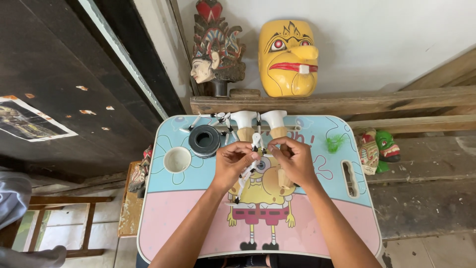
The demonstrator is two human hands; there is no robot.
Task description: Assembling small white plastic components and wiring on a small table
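- White jointed piece with black joints (252,155), slim and stick-like, held above the middle of the lap table (173,208), over the cartoon print.
- Left hand (232,161) curled, fingertips pinched on the piece from the left; forearm angled up from the lower left.
- Right hand (295,160) curled too, thumb and forefinger gripping the piece's upper part from the right, knuckles up; forearm slanting in from the lower right.
- Both hands nearly touching, wrists bent inward.
- Just behind the hands: two white-and-wood puppet parts (259,124) side by side at the table's far edge, more thin white-and-black sticks (224,120) beside them.
- Left of the hands: black tape roll (204,140), then a round cup recess (177,159).
- Right: small green tuft (335,143) and a handle slot (348,178).
- Beyond, on the wooden ledge (347,101): yellow mask (288,57) and carved puppet head (213,49).
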